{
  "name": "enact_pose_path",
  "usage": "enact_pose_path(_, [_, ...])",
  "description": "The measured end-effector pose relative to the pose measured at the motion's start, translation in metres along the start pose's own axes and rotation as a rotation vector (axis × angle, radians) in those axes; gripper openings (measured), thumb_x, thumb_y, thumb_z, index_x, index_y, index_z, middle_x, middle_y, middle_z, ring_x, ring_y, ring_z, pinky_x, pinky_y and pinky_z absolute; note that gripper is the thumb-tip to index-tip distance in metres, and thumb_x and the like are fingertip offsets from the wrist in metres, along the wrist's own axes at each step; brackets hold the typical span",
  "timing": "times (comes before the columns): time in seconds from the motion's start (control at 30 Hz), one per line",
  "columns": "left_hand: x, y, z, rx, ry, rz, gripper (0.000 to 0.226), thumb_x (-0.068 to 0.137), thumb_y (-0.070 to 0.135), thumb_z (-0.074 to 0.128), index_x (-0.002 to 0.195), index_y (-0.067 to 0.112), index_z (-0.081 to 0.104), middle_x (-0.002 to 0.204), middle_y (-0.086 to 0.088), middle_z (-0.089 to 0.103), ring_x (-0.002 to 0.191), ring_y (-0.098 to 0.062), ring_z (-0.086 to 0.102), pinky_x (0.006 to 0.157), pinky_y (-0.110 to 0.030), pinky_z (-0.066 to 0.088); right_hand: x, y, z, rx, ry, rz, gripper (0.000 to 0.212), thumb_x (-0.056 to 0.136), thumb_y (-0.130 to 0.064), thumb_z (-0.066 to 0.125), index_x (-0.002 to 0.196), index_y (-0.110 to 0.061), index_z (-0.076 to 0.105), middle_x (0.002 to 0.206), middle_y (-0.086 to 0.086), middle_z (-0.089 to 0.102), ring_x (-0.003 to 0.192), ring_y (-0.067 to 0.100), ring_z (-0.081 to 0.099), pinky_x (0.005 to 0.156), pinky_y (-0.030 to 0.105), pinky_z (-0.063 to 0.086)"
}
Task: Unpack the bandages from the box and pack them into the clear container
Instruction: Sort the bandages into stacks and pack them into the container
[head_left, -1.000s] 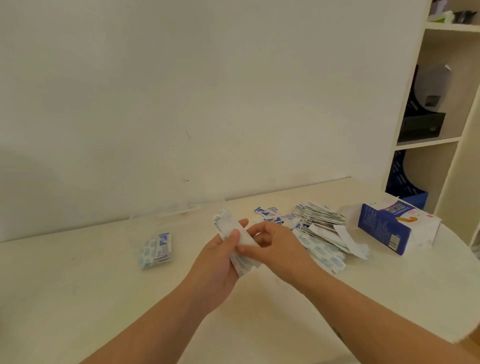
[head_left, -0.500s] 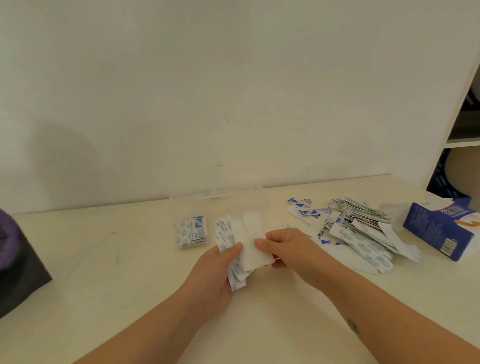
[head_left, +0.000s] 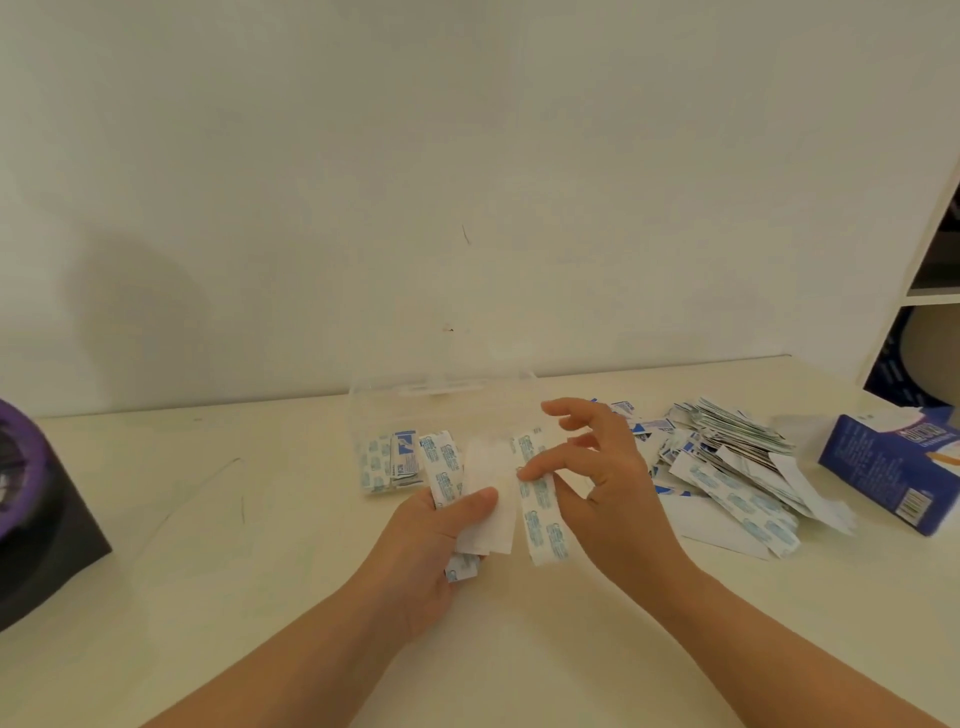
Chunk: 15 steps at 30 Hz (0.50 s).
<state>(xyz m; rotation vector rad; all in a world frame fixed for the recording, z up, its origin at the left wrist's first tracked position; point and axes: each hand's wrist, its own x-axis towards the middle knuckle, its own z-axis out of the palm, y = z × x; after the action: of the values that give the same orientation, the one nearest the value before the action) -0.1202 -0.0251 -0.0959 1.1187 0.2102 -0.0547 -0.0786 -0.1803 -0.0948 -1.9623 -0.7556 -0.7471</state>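
Note:
My left hand (head_left: 434, 540) grips a fanned stack of wrapped bandages (head_left: 485, 499), thumb on top. My right hand (head_left: 608, 478) pinches one long bandage strip (head_left: 543, 512) at the stack's right side, its other fingers spread. Just behind my hands stands the clear container (head_left: 441, 400), its lid raised; a few bandages (head_left: 389, 462) lie in its left part. A loose heap of bandages (head_left: 727, 462) covers the table to the right. The blue bandage box (head_left: 893, 462) lies open on its side at the far right.
A cream table (head_left: 208, 545) runs along a white wall. A black object with a purple top (head_left: 31, 499) sits at the left edge. A white shelf unit (head_left: 919, 280) stands at the far right.
The view has swung left, bringing the black and purple object into sight. My hands have moved up toward the container, and my right hand has drawn one strip aside from the stack.

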Motion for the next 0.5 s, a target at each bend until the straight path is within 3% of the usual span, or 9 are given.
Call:
enact_pose_path(0.1, [-0.003,0.0,0.003,-0.024,-0.008,0.0,0.02,0.085,0.004,0.062,0.105,0.007,0.064,0.087,-0.007,0.072,0.063,-0.014,0.064,0.039,-0.017,0.042,-0.001,-0.004,-0.002,0.142,-0.009,0.144,0.029,0.079,-0.009,0.059,0.071,-0.035,0.069,0.098,-0.018,0.059,0.091,0.001,0.054,0.076,0.009,0.04])
enact_pose_path(0.17, [-0.005,0.002,0.003,-0.029,0.0,0.03,0.016,0.086,0.003,0.061,0.1,0.008,0.064,0.082,-0.004,0.072,0.059,-0.012,0.065,0.039,-0.016,0.043,-0.001,-0.008,-0.003,0.29,-0.016,0.34,0.039,0.086,0.0,0.054,0.073,-0.033,0.07,0.085,-0.014,0.068,0.082,0.004,0.062,0.071,0.012,0.045])
enact_pose_path(0.27, [-0.006,0.006,0.001,0.111,0.028,0.166,0.01,0.086,0.008,0.062,0.091,0.015,0.065,0.072,0.005,0.073,0.062,-0.009,0.068,0.052,-0.022,0.05,0.002,-0.015,-0.008,0.639,0.053,0.681,0.039,0.088,0.004,0.042,0.075,-0.015,0.073,0.081,0.002,0.073,0.074,0.016,0.065,0.067,0.018,0.051])
enact_pose_path(0.33, [-0.004,0.008,-0.004,0.344,0.059,0.327,0.01,0.087,0.012,0.062,0.089,0.02,0.068,0.072,0.01,0.072,0.066,-0.006,0.067,0.058,-0.017,0.05,0.005,-0.016,-0.013,0.839,-0.033,0.885,0.036,0.091,-0.01,0.039,0.079,-0.003,0.072,0.084,0.012,0.068,0.069,0.02,0.06,0.067,0.028,0.05])
enact_pose_path(0.43, [0.001,0.009,-0.011,0.681,0.075,0.535,0.008,0.087,0.019,0.064,0.082,0.025,0.068,0.072,0.009,0.07,0.067,-0.008,0.063,0.063,-0.019,0.049,0.01,-0.013,-0.014,0.868,-0.387,1.167,0.062,0.092,-0.05,0.039,0.088,0.002,0.073,0.082,0.012,0.066,0.064,0.023,0.06,0.068,0.033,0.051])
enact_pose_path(0.5, [0.002,0.009,-0.013,0.855,0.025,0.636,0.015,0.086,0.023,0.065,0.072,0.027,0.062,0.07,0.01,0.064,0.064,-0.007,0.057,0.062,-0.02,0.043,0.017,-0.009,-0.013,0.863,-0.567,1.246,0.075,0.084,-0.066,0.042,0.091,0.002,0.072,0.09,0.013,0.067,0.067,0.023,0.063,0.069,0.032,0.053])
